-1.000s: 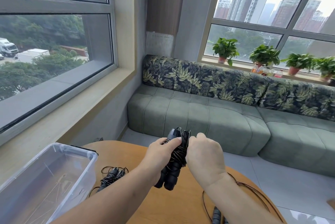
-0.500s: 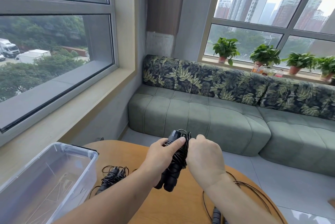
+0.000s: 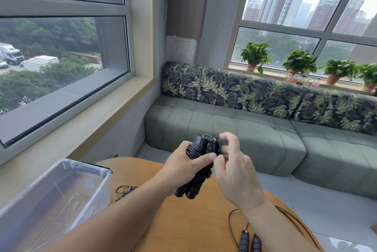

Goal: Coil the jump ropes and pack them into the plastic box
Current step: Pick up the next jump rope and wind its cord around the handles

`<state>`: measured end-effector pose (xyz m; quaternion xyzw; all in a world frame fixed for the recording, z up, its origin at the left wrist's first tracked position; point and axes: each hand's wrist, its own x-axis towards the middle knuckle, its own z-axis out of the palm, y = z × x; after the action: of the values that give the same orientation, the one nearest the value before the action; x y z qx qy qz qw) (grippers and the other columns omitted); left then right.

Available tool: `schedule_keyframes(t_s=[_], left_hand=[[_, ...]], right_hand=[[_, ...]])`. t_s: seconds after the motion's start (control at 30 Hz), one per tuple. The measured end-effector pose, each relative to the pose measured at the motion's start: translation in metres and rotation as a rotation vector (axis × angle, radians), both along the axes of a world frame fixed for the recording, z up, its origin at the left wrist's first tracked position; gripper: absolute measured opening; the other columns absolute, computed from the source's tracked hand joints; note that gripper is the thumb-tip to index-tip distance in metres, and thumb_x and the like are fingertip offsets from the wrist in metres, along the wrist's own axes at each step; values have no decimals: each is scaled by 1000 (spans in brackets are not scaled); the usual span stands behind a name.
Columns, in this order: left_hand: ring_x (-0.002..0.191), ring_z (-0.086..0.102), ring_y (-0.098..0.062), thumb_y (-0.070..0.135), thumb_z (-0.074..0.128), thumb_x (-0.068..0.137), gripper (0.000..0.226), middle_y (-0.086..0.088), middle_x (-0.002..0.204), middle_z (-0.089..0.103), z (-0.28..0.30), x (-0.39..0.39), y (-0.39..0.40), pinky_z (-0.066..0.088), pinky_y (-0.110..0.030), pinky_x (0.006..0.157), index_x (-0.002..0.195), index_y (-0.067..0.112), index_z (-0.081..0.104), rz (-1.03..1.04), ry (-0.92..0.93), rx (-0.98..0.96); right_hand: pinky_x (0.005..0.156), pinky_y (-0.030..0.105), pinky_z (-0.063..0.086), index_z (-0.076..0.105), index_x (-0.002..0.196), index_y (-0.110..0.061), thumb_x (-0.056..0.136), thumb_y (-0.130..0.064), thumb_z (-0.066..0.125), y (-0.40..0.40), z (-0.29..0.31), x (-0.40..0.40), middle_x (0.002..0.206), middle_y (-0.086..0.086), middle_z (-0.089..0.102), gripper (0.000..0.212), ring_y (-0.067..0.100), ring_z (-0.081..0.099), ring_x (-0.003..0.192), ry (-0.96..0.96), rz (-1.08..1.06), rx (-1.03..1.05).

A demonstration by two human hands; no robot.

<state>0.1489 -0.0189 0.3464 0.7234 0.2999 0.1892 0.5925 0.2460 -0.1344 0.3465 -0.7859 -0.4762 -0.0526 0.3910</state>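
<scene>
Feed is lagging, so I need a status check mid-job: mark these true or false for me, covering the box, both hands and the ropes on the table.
1. The clear plastic box holds a coiled rope. False: none shows inside.
2. The left hand grips the black wrapped jump rope bundle. True.
3. The right hand rests flat on the round wooden table. False: it pinches cord at the bundle.
4. An uncoiled black-handled rope lies on the table. True.

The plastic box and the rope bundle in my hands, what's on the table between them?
In the head view, another coiled jump rope lies on the table, between the plastic box and the held bundle, partly behind the left forearm.
</scene>
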Motion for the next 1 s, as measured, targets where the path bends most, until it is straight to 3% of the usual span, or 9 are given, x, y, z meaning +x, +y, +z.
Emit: schedule_keyframes(t_s=[0.07, 0.17, 0.33, 0.47, 0.53, 0.67, 0.77, 0.83, 1.0], left_hand=[[61, 64, 5, 52, 78, 76, 46, 14, 72, 70, 3, 0, 2, 46, -10, 53, 104, 23, 55, -10, 37, 46], [64, 64, -1, 46, 78, 77, 43, 13, 73, 68, 5, 2, 4, 51, -19, 62, 104, 27, 51, -13, 125, 147], [76, 66, -9, 35, 77, 71, 49, 8, 84, 69, 3, 4, 2, 53, -31, 72, 107, 25, 46, -39, 214, 239], [75, 70, -19, 35, 78, 69, 48, 3, 81, 72, 0, 2, 1, 58, -38, 65, 103, 25, 45, -30, 214, 214], [73, 71, -20, 36, 79, 69, 48, 3, 79, 72, -4, 2, 3, 58, -40, 64, 100, 25, 44, -3, 201, 197], [70, 71, -12, 35, 80, 73, 48, 6, 76, 74, -13, 2, 9, 56, -32, 65, 103, 23, 45, -9, 213, 140], [67, 69, -11, 32, 79, 74, 47, 4, 77, 73, -21, -1, 13, 52, -25, 58, 104, 20, 44, 2, 243, 126], [63, 65, -8, 32, 78, 75, 47, 5, 78, 71, -23, -2, 16, 45, -20, 51, 104, 17, 44, 8, 278, 122], [57, 59, -5, 31, 76, 77, 46, 5, 77, 64, -29, -4, 21, 41, -16, 45, 104, 13, 43, 9, 347, 72]], right_hand=[[61, 36, 45, 38, 105, -28, 94, -32, 39, -1, 2, -3, 70, -6, 59, 12, 16, 56, 63, 2, -14, 39], [61, 32, 37, 42, 88, -22, 98, -42, 43, 2, 7, -12, 68, -8, 54, 22, 18, 53, 66, 20, -76, 6], [69, 34, 34, 53, 92, -25, 98, -48, 46, 14, 16, -19, 89, -8, 65, 25, 27, 62, 91, -4, -343, -227], [78, 29, 40, 70, 92, -30, 95, -41, 54, 21, 17, -16, 127, -19, 58, 20, 18, 62, 106, 68, -372, -168], [78, 26, 39, 73, 92, -31, 94, -39, 57, 25, 16, -13, 130, -20, 54, 18, 14, 59, 104, 164, -344, -140], [72, 26, 39, 69, 74, -31, 90, -33, 61, 33, 11, -8, 117, -16, 51, 18, 12, 55, 89, 291, -311, -137], [73, 25, 36, 68, 71, -22, 89, -26, 60, 39, 0, -7, 111, -14, 44, 20, 14, 53, 100, 280, -293, -166], [75, 20, 30, 69, 72, -15, 90, -20, 60, 41, -9, -7, 107, -10, 43, 20, 14, 45, 107, 279, -235, -147], [82, -3, 24, 70, 73, -11, 91, -13, 63, 41, -24, -18, 99, -12, 40, 19, 9, 37, 101, 215, -87, -102]])
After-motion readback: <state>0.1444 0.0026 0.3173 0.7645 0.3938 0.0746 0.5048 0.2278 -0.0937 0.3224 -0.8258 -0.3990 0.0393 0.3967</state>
